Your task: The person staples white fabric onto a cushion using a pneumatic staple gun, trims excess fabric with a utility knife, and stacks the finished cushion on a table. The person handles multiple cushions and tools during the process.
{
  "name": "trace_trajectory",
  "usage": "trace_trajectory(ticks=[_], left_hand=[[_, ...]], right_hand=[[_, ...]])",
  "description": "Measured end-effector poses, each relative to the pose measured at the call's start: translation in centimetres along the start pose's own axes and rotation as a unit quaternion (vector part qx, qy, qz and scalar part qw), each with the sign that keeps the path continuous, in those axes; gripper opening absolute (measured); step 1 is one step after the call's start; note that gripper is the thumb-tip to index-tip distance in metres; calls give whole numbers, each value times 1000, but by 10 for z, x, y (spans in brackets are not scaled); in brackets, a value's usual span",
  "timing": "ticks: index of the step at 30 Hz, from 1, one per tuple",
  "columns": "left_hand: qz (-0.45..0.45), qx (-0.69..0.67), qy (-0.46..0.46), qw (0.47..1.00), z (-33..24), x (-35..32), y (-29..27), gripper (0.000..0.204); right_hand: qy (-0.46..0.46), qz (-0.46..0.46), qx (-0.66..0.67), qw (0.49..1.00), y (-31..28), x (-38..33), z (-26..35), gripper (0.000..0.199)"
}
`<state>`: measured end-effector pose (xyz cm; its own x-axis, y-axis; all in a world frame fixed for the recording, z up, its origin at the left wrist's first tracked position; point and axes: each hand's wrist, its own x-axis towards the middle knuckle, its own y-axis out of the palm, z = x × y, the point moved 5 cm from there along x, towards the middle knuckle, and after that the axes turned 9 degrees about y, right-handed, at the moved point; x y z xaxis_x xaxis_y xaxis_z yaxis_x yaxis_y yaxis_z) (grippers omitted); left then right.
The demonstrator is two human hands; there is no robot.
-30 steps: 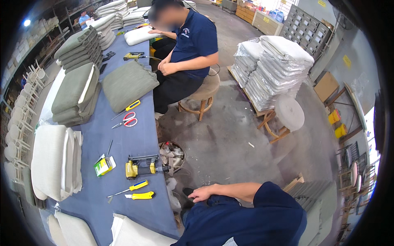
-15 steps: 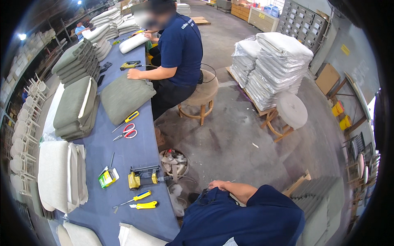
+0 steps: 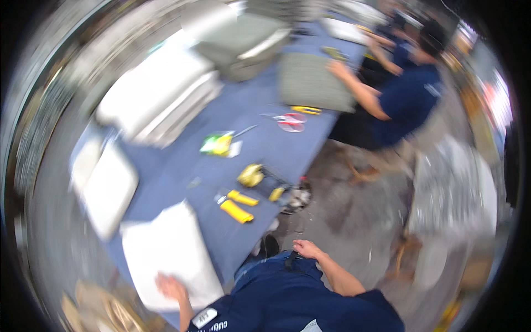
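My left hand (image 3: pixel 172 288) lies flat on a white cushion (image 3: pixel 166 249) at the table's near edge, its fingers blurred but stretched out. At my waist, my right hand (image 3: pixel 306 248) is closed with its fingers curled; whatever is in them is too small to make out. On the blue table (image 3: pixel 166 182), beyond the cushion, a yellow utility knife (image 3: pixel 237 211) lies beside a yellow-handled tool (image 3: pixel 243 197). Behind these sits a yellow and black staple gun (image 3: pixel 260 177). A green and yellow packet (image 3: pixel 217 144) is farther back.
White cushions are stacked (image 3: pixel 160 88) at the far left, and another white cushion (image 3: pixel 109 188) leans nearer. Red-handled scissors (image 3: pixel 291 122) lie toward a seated co-worker (image 3: pixel 404 99), whose hand rests on a grey-green cushion (image 3: pixel 312 83). A plastic-wrapped stack (image 3: pixel 453 188) stands at right.
My view has swung left, smearing the picture. My left hand, out of sight before, now shows on the white cushion. My right hand stays closed near my waist.
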<state>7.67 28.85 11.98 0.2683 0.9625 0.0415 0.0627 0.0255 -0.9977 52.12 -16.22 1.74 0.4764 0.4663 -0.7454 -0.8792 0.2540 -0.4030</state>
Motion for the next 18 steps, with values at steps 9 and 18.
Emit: trace_trajectory(ticks=[9, 18], left_hand=[[-138, -302, -334, 882, 18, -174, -11, 62], [-119, -595, -519, 601, 22, -152, 19, 57]], right_hand=[[-272, 198, -85, 938, -2, -52, 307, 44], [-407, 105, -180, 889, 118, 53, 523, 40]])
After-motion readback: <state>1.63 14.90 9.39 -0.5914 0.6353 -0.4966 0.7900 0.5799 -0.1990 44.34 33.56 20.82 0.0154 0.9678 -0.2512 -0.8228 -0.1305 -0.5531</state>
